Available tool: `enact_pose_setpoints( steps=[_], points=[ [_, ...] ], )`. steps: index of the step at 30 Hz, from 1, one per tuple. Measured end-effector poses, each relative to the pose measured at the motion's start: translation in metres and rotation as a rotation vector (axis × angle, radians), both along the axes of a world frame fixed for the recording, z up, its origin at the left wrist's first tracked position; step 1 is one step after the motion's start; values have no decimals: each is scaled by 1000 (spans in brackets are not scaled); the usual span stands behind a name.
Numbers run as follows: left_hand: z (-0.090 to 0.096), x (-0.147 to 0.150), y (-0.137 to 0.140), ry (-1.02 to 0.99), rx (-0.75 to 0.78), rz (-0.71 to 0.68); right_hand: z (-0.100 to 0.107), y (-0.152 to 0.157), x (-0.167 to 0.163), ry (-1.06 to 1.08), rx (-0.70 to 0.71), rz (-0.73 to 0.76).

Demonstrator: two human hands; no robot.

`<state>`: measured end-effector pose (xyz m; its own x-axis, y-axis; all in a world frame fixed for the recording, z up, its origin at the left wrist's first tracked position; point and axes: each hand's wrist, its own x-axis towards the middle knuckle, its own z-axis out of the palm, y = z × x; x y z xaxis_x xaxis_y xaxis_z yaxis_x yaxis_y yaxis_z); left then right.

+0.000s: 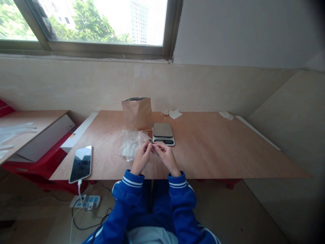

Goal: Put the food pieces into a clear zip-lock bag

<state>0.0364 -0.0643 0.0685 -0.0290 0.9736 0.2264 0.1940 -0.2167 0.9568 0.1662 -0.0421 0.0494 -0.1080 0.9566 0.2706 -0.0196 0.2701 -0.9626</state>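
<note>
Your left hand (141,158) and right hand (165,156) met near the bench's (215,149) front edge, fingers pinching a small clear bag (152,148) between them, its long axis roughly left to right. Just beyond stood the scale (163,133) and paper bag (137,113); more clear bags (129,145) lay left. The bench's right half offered open room; a phone (81,163) lay at the left corner.
</note>
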Motion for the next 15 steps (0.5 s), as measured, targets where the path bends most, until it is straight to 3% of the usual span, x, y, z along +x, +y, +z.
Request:
enact_pose_setpoints(
  steps=[6,15],
  points=[
    [3,1,-2,18,13,-9,-2,0,2,-15,-30,27],
    [-3,4,-3,9,42,16,3,-4,0,-65,34,-22]
  ],
)
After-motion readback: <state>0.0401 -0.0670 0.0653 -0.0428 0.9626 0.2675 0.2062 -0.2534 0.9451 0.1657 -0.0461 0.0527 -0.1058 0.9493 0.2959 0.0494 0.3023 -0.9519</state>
